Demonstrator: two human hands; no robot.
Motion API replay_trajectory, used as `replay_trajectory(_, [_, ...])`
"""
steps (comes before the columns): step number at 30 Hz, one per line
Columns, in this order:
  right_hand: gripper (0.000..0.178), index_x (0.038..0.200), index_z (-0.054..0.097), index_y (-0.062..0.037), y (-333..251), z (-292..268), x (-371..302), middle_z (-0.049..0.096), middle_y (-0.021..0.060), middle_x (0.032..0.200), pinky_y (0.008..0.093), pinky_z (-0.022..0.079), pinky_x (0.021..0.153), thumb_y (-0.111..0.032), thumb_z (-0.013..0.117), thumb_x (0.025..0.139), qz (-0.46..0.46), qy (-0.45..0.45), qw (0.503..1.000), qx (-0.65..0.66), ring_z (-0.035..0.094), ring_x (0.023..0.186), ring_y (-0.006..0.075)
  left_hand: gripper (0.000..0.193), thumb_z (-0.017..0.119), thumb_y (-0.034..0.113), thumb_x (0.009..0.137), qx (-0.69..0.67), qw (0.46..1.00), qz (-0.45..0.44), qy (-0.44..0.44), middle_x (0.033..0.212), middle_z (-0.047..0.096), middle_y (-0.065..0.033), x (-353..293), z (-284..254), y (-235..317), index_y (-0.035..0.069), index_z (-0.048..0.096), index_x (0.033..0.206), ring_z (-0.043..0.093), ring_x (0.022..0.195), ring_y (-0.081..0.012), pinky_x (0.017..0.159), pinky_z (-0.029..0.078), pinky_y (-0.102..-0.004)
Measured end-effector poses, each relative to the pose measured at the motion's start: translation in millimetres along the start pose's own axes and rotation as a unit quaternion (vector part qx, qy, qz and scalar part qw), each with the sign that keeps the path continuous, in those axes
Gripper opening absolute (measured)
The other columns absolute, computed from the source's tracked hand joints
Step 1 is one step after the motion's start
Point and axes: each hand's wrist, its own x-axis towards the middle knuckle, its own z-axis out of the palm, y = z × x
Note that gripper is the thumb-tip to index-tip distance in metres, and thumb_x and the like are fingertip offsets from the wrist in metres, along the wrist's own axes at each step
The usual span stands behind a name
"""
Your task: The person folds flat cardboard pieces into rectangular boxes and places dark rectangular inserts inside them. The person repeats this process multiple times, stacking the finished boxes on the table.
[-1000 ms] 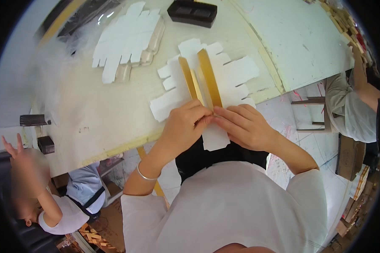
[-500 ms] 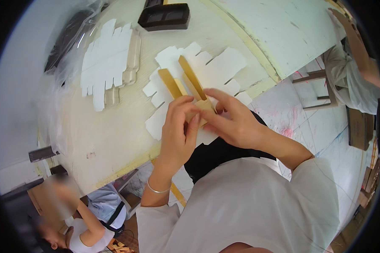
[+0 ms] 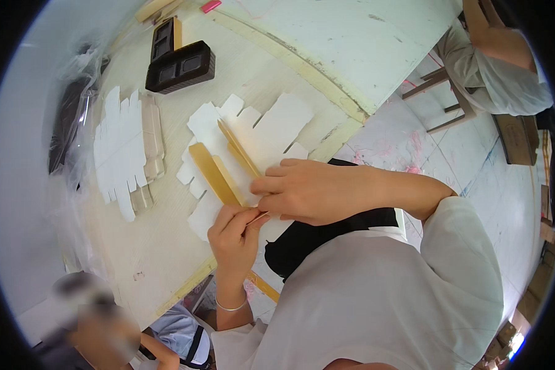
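Note:
A gold cardboard box piece (image 3: 211, 172) stands partly folded in front of me, its two long side walls raised. My left hand (image 3: 233, 239) pinches its near end between thumb and fingers. Across the same end reaches my right hand (image 3: 317, 190), its bent fingers gripping the card at the right wall. My fingers hide most of that near end. Under the gold piece, flat white die-cut card blanks (image 3: 287, 114) with slotted flaps lie on the table.
More white blanks (image 3: 118, 148) lie stacked at the left. Black compartment trays (image 3: 180, 69) are at the far side, with a small pink object (image 3: 211, 6) beyond. Clear plastic film (image 3: 77, 117) covers something dark. People sit lower left and far right, the latter beside a wooden stool (image 3: 453, 102).
The view has shifted, so the table things appear further left and lower. My right hand has turned flatter across the gold piece's near end; my left hand still pinches there.

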Motion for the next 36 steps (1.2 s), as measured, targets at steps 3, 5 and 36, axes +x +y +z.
replay_trajectory(3, [0.017, 0.094, 0.060, -0.0034, 2, 9, -1, 0.053, 0.0119, 0.105, 0.0345, 0.043, 0.076, -0.010, 0.064, 0.080, 0.015, 0.014, 0.998, -0.061, 0.054, 0.085, 0.0249, 0.014, 0.076, 0.003, 0.070, 0.037, 0.998, 0.049, 0.029, 0.075, 0.059, -0.0076, -4, 4, -1, 0.002, 0.068, 0.081, 0.057, 0.065, -0.0220, 0.057, 0.045, -0.0307])
replay_trajectory(5, [0.016, 0.093, 0.061, -0.0048, 6, 17, 0, 0.052, 0.0087, 0.099, 0.0339, 0.042, 0.074, -0.009, 0.061, 0.078, -0.009, 0.060, 0.995, -0.076, 0.052, 0.088, 0.0233, 0.014, 0.075, 0.003, 0.070, 0.115, 0.990, 0.073, 0.041, 0.076, 0.059, -0.0073, -6, 1, 3, 0.003, 0.068, 0.082, 0.056, 0.066, -0.0216, 0.058, 0.045, -0.0312])
replay_trajectory(36, [0.025, 0.100, 0.063, -0.0046, 15, -18, 3, 0.058, 0.0061, 0.092, 0.0321, 0.042, 0.086, -0.003, 0.064, 0.076, -0.119, -0.060, 0.971, -0.199, 0.056, 0.093, 0.0214, 0.037, 0.082, 0.021, 0.063, 0.131, 0.987, 0.073, -0.059, 0.115, 0.060, -0.0092, -9, -31, -7, 0.005, 0.065, 0.091, 0.059, 0.094, -0.0274, 0.082, 0.048, -0.0366])
